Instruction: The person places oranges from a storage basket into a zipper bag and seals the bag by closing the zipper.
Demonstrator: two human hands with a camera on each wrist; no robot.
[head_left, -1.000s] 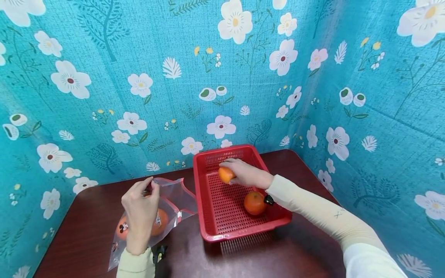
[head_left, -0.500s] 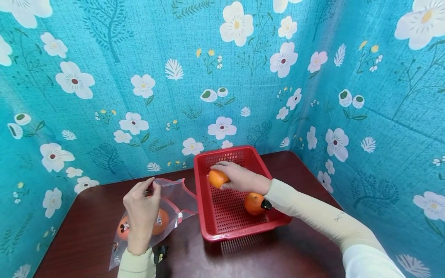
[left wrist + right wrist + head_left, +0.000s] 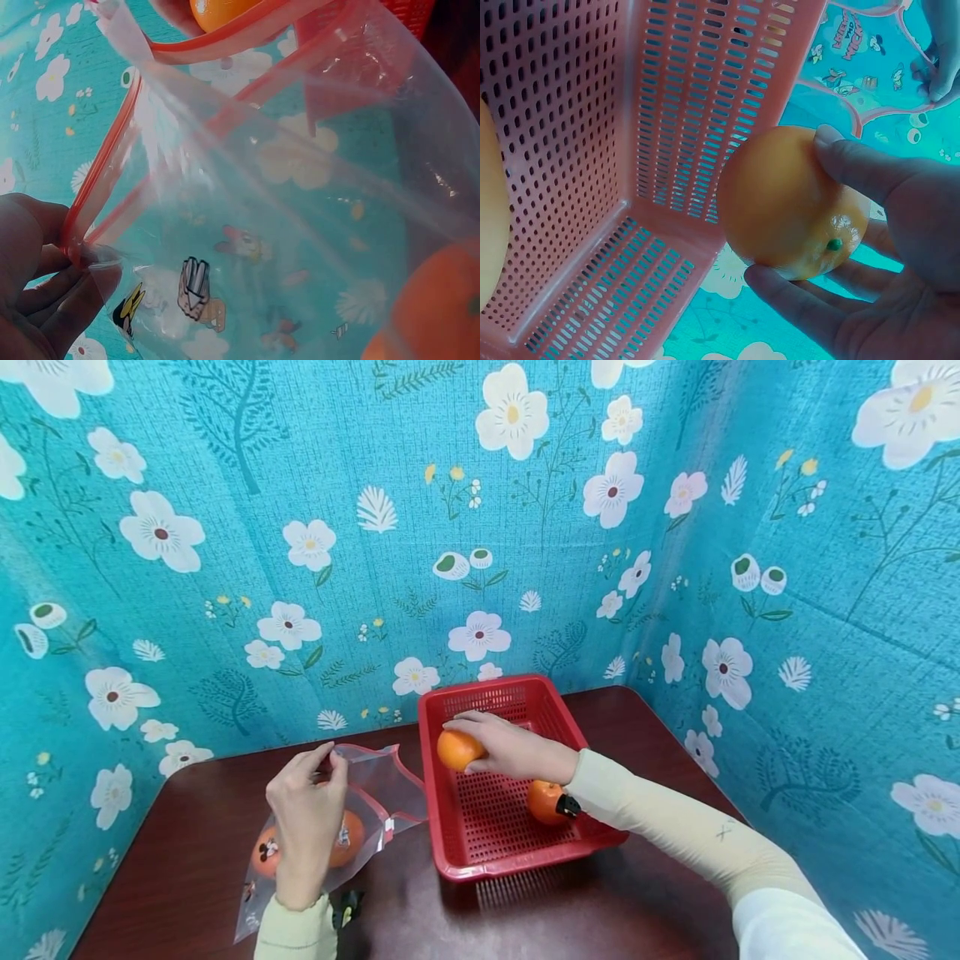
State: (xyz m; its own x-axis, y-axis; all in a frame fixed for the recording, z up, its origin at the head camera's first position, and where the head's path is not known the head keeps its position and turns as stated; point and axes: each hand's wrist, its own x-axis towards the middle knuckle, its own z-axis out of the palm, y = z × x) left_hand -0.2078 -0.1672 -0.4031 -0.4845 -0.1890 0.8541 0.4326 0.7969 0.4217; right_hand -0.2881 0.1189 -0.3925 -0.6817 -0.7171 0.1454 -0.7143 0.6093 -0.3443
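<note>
My right hand grips an orange near the left wall of the red plastic basket. In the right wrist view, thumb and fingers wrap round this orange, its green stem spot showing. A second orange lies in the basket, partly hidden by the right wrist. On the left, my left hand pinches the red-edged rim of a clear zip bag. Its mouth gapes in the left wrist view. Oranges lie inside the bag, partly behind the left hand; cartoon figures are printed on its film.
The basket stands on a dark reddish-brown table, just right of the bag. Behind and to the right hangs a turquoise cloth with white flowers, close to the table's far edge.
My right hand has carried the orange leftward across the basket, towards its left wall and the bag. The left hand and the bag have stayed nearly still.
</note>
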